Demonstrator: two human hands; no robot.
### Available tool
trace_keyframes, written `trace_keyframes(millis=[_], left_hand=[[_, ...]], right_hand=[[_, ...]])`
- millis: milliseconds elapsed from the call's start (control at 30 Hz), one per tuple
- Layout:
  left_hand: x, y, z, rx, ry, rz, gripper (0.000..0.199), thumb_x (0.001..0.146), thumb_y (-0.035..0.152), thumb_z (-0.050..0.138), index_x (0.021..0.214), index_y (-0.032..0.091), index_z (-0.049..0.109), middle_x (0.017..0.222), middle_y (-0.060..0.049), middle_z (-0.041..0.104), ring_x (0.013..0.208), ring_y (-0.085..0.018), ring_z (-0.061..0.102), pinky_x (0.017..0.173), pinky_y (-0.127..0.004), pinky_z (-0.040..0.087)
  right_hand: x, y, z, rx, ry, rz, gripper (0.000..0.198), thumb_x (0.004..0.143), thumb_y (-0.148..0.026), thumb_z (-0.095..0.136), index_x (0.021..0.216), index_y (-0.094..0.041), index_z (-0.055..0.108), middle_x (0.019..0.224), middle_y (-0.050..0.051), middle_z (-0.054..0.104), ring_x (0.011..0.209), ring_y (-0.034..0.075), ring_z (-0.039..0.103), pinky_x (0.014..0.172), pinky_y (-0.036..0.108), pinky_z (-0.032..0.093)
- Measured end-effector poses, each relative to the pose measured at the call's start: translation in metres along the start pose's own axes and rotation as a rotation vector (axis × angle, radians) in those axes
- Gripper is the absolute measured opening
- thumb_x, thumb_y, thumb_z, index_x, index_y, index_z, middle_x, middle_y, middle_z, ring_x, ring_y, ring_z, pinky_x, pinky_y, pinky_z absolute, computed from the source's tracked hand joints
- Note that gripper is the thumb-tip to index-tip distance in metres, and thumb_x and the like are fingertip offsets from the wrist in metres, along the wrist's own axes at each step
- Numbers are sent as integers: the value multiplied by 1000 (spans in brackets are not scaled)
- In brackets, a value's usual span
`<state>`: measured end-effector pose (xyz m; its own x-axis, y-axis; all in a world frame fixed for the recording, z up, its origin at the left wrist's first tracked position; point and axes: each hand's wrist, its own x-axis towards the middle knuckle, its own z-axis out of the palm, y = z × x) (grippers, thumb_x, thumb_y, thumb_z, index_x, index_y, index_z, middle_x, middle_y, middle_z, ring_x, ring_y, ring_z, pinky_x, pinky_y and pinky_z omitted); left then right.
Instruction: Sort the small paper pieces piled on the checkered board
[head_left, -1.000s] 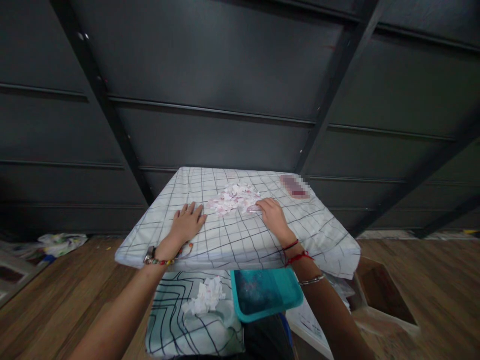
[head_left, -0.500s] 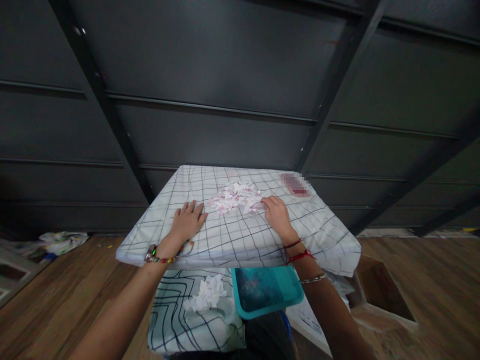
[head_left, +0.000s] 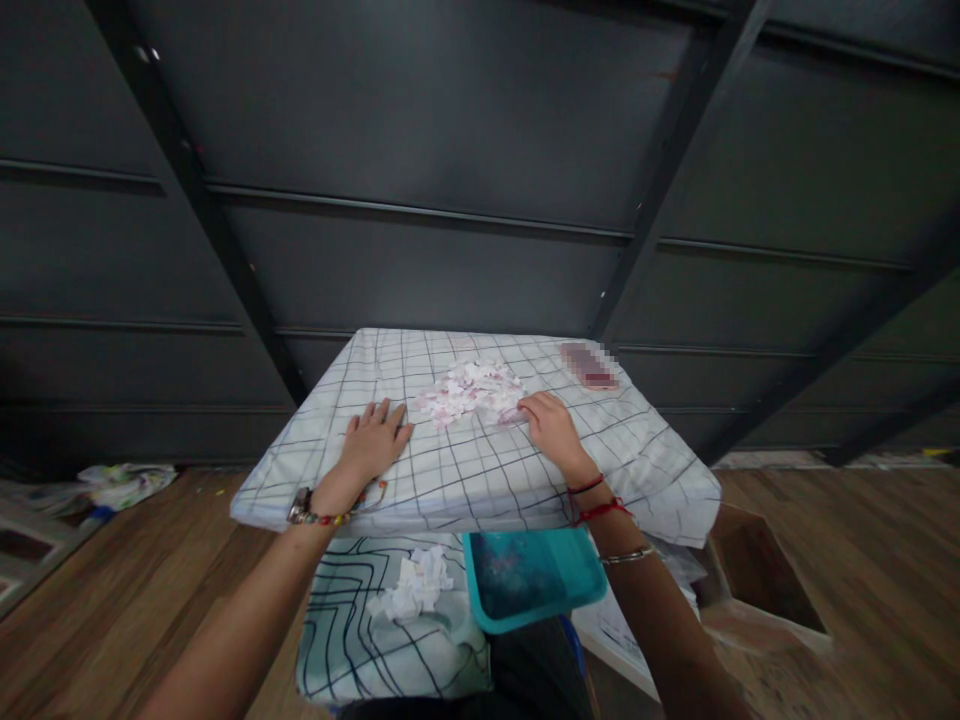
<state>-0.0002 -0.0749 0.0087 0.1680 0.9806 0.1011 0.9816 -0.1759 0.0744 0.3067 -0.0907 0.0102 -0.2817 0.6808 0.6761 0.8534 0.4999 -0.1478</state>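
A loose pile of small white and pinkish paper scraps (head_left: pixel 474 385) lies in the middle of the table, which is covered by a white grid-patterned cloth (head_left: pixel 465 475). Flat on that cloth, left of the pile, rests my left hand (head_left: pixel 373 442) with its fingers spread and nothing in it. My right hand (head_left: pixel 551 428) is at the pile's right edge, thumb and fingertips pinched together on a pinkish paper scrap. How much of the scrap is between the fingers is partly hidden.
Below the table edge sit a teal plastic tray (head_left: pixel 536 615) and another heap of white scraps (head_left: pixel 416 583) on a green patterned cloth (head_left: pixel 337 640). A blurred phone-like object (head_left: pixel 590 366) lies at the table's back right. An open cardboard box (head_left: pixel 765 570) stands on the floor, right.
My right hand has shifted very slightly left at the pile's edge, still pinching. My left hand stays flat in place.
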Motion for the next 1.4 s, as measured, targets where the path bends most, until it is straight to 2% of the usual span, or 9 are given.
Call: trace_keyframes(millis=[167,733,900,1400], left_hand=[[0,0,-1,0,-16,0,57,92,46,20,140,21,36,149,-11,29,136,-30,23,107,-50,22],[-1,1,-3,5,-21,3,58,92,46,19,140,20,36,149,-11,30,136,-30,24,106,-50,22],[-1,1,-3,11,-10,11,57,92,46,20,140,20,36,149,-11,29,136,-30,24,106,-50,23],[-2,3,-6,8,-23,4,58,92,46,19,140,19,36,149,-13,28,137,-31,23,106,-50,23]], right_hand=[[1,0,-1,31,45,13,22,86,-10,42,88,-17,64,83,8,62,83,21,54,77,34,43],[0,-1,-6,52,-43,24,23,86,-13,41,84,-17,64,79,7,61,81,20,54,77,34,42],[0,-3,-7,76,-5,11,24,89,-15,40,86,-15,63,80,8,60,81,21,54,77,33,43],[1,-3,-7,-20,-19,69,23,87,-12,42,92,-16,64,86,9,63,85,22,54,78,35,43]])
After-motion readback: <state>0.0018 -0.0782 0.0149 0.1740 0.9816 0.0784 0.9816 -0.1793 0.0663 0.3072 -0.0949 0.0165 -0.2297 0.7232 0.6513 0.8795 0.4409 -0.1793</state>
